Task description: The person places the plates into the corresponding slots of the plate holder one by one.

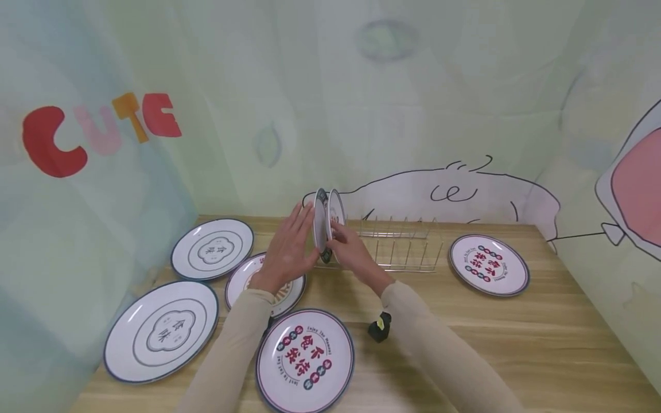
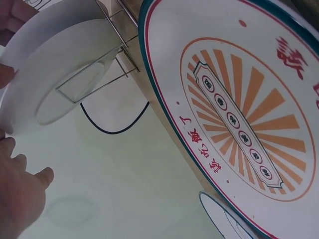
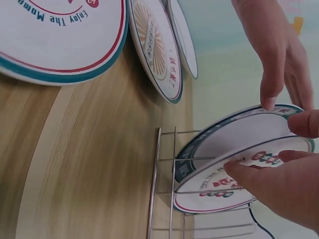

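Two plates stand upright at the left end of a wire rack (image 1: 408, 267). My left hand (image 1: 288, 248) touches the outer side of the left plate (image 1: 319, 225) with extended fingers; in the right wrist view, that hand (image 3: 281, 55) has a fingertip at the rim of the dark-edged plate (image 3: 219, 137). With thumb and fingers, my right hand (image 1: 356, 253) pinches the right plate (image 1: 335, 207), whose printed face shows in the right wrist view. The left wrist view shows a plate's pale underside (image 2: 60, 74) beside my left hand (image 2: 20, 191).
On the wooden table (image 1: 465, 355), two plates with grey patterns (image 1: 155, 350) lie at the left, near a sunburst plate (image 1: 238, 284). A red-lettered plate (image 1: 279, 373) lies at the front, another (image 1: 465, 252) right of the rack. A small black object (image 1: 379, 330) shows beside my right sleeve.
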Motion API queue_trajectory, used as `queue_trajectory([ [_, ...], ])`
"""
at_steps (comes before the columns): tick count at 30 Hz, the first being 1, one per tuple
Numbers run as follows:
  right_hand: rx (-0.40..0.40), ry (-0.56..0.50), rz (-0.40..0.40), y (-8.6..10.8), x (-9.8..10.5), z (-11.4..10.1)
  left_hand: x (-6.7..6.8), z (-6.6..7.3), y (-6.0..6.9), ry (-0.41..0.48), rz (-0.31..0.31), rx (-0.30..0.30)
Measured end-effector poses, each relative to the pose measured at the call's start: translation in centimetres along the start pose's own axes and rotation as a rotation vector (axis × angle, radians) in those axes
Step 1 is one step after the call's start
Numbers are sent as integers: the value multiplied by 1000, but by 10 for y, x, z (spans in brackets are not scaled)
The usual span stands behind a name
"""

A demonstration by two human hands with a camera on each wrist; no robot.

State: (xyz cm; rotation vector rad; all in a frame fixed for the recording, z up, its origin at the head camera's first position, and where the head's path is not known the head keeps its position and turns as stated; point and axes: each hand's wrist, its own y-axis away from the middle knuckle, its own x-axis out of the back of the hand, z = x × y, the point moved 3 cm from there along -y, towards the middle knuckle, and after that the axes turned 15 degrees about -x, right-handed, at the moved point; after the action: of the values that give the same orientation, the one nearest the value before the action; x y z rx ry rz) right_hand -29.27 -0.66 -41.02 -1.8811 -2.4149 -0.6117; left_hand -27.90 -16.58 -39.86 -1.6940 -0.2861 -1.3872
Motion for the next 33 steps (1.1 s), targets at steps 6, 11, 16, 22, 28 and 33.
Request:
queue_trajectory([
  [6, 25, 89, 12, 24, 34, 13, -1, 1, -4, 15, -36, 10],
  [11, 48, 147, 41, 48, 71, 26, -2, 2, -10, 21, -60, 20],
  [16, 68, 182, 102, 68, 113, 44, -2, 2, -17, 27, -55, 3],
  [22, 57, 272, 291, 87, 182, 75, -1, 3, -26, 18, -48, -39],
  [28, 28, 472, 488, 97, 237, 115, -1, 0, -26, 14, -52, -37],
  [33, -81, 624, 514, 99, 261, 148, -4, 3, -29, 24, -39, -47],
])
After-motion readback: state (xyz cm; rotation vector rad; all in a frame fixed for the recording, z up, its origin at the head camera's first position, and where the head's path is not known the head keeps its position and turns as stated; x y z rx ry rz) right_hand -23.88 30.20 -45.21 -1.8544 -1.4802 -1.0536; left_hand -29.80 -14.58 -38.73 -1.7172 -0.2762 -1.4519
